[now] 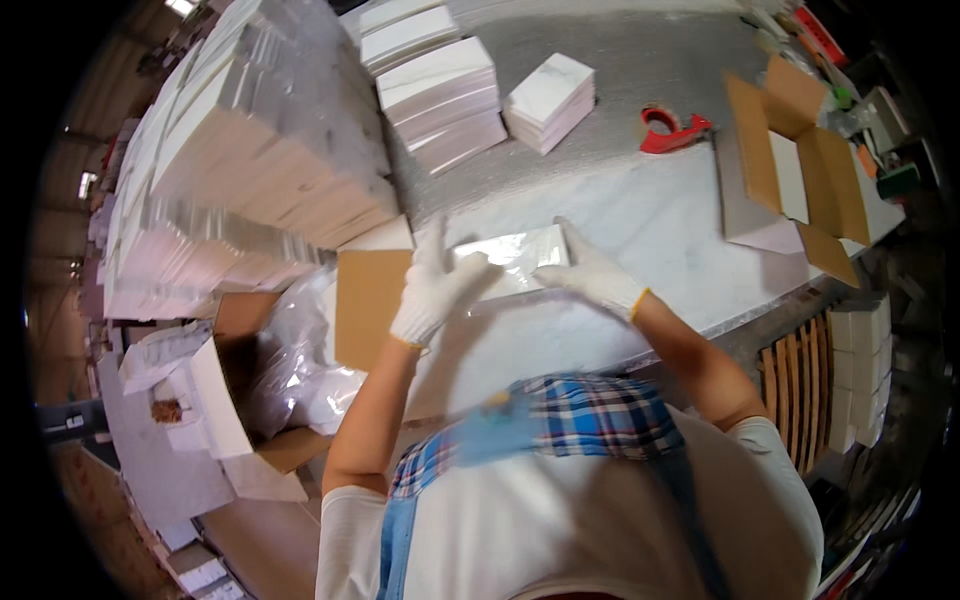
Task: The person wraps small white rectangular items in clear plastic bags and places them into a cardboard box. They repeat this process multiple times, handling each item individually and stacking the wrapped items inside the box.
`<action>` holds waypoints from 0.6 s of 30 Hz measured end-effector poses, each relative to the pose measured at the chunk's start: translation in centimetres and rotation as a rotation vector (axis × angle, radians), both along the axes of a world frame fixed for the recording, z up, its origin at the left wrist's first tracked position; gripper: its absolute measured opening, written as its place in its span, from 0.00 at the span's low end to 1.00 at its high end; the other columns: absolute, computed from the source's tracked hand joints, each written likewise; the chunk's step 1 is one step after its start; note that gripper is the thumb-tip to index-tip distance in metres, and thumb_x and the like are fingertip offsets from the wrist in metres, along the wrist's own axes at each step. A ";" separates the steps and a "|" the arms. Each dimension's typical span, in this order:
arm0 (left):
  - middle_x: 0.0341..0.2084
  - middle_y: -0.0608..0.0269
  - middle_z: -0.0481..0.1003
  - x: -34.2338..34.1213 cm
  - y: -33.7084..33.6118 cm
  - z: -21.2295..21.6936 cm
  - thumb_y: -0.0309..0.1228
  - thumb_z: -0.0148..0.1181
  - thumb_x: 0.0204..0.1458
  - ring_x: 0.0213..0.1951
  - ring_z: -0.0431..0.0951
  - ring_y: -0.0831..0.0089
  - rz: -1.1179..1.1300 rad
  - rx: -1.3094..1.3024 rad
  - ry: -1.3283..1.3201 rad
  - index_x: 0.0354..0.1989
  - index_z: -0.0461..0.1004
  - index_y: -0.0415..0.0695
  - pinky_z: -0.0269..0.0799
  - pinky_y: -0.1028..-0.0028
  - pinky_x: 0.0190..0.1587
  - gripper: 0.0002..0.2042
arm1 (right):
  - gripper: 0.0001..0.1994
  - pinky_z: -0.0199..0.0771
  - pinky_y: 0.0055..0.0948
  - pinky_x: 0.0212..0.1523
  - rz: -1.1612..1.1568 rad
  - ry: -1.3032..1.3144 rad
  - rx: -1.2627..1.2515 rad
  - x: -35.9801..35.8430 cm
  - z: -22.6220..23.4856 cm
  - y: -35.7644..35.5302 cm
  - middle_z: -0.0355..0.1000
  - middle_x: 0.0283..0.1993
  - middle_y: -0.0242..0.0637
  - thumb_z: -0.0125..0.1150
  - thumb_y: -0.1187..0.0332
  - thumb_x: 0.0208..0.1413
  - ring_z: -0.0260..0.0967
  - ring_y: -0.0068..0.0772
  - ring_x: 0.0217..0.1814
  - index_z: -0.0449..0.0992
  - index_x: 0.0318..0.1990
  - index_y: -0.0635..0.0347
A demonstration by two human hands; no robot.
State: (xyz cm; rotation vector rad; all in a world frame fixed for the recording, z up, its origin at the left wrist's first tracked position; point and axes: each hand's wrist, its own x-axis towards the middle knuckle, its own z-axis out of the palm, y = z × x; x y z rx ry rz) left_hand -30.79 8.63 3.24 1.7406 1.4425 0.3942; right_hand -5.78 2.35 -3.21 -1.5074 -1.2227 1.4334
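Observation:
A white rectangular block, like a tile stack, in shiny clear plastic wrap (518,262) lies on the marble-like worktop in front of me. My right hand (598,277), in a white knit glove with a yellow cuff edge, grips its right end, thumb on the near side and fingers at the far corner. My left hand (437,290), gloved alike, is at the block's left end with fingers and thumb spread apart. Its thumb tip comes close to the wrap; whether it touches, I cannot tell.
Tall stacks of white tiles (270,150) rise at the left, with smaller tile stacks (440,95) farther back. A red tape dispenser (672,131) lies at the far right, beside an open carton (840,170). Another open carton (232,385) at my left holds clear plastic bags (305,365).

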 end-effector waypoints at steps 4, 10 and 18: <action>0.61 0.48 0.74 -0.6 0.5 -2.0 0.45 0.71 0.53 0.60 0.75 0.60 0.078 -0.398 -0.225 0.73 0.60 0.35 0.69 0.64 0.64 0.43 | 0.53 0.64 0.34 0.71 0.152 0.071 -0.042 0.8 1.2 0.3 0.63 0.71 0.60 0.73 0.57 0.54 0.62 0.46 0.74 0.44 0.78 0.71; 0.59 0.53 0.75 -1.2 0.7 -3.8 0.40 0.67 0.59 0.59 0.75 0.64 0.044 -0.581 -0.416 0.67 0.69 0.33 0.66 0.67 0.66 0.32 | 0.52 0.58 0.38 0.75 0.044 -0.034 0.060 0.5 0.4 -0.3 0.58 0.74 0.65 0.76 0.56 0.48 0.57 0.55 0.77 0.52 0.75 0.72; 0.51 0.55 0.78 -2.1 -3.7 -6.2 0.31 0.75 0.47 0.48 0.79 0.70 0.127 -0.410 -0.587 0.75 0.50 0.32 0.76 0.71 0.54 0.49 | 0.56 0.50 0.38 0.79 0.051 0.014 0.160 0.2 -1.7 -4.2 0.52 0.78 0.60 0.79 0.57 0.47 0.48 0.55 0.82 0.48 0.78 0.66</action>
